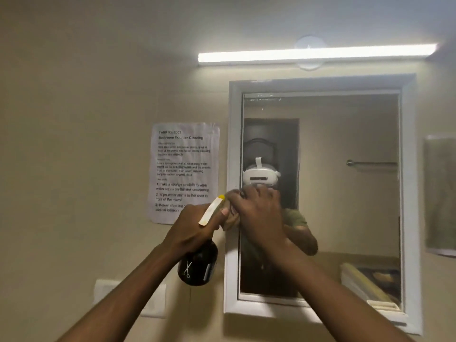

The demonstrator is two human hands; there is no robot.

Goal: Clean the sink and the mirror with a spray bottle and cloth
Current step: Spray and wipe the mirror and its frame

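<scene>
We are on the mirror (345, 193) step: our left hand (190, 230) grip curls round the spray bottle (198, 262), our right hand (256, 213) bunches the cloth (230, 219) just beside it; next, wiping the glass likely needs firm strokes.

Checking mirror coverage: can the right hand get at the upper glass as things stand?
Probably yes: the right hand already rests at the mirror glass's left edge, and nothing shows between it and the upper glass.
</scene>
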